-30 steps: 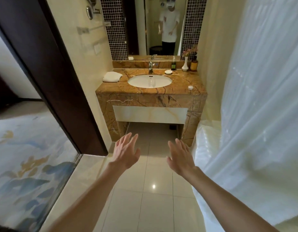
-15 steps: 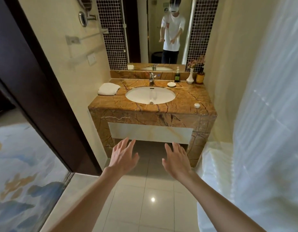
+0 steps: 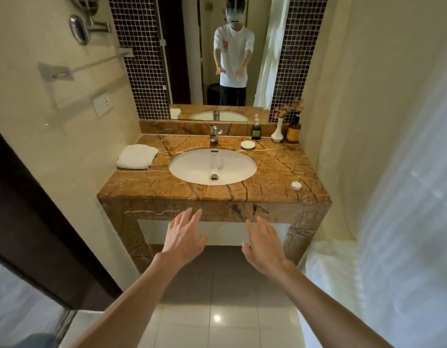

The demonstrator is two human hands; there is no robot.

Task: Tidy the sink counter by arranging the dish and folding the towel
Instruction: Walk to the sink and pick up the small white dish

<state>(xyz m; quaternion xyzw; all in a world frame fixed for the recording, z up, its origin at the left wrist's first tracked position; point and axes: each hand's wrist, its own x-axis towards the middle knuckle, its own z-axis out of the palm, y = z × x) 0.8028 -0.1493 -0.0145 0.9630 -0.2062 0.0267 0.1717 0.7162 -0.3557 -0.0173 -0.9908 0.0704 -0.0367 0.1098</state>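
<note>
Brown marble desk [image 3: 275, 172] fills the middle of the view, veined top, deep front edge. All places below taken from the sink [image 3: 213, 166], an oval white basin sunk in the middle of the desk top.

Mirror [image 3: 232, 54] on the wall behind the sink, dark mosaic tile either side; it reflects a person in a white shirt with both arms held forward. White curtain [image 3: 406, 197] hangs well to the right of the sink. Pale floor tiles [image 3: 217, 310] below and in front of it.

Towel [image 3: 137, 156], white, lies folded in a loose rectangle on the desk left of the sink, near the left wall, apart from the basin rim.

Left hand [image 3: 183, 237] and right hand [image 3: 264, 243] in the air in front of and below the sink, level with the desk's front edge. Both spread, fingers apart, empty, touching nothing, backs toward the camera.

Tap [image 3: 213, 133] directly behind the sink. Dark pump bottle [image 3: 256, 130], white vase [image 3: 277, 133] with pink flowers and amber bottle [image 3: 293, 131] stand in a row behind and right of the sink, against the back ledge.

Dish [image 3: 248, 145], small, white, round, sits just behind the sink's right rear rim, in front of the pump bottle. Small white round item [image 3: 296, 185] right of the sink near the desk's front corner; cannot tell what it is.
</note>
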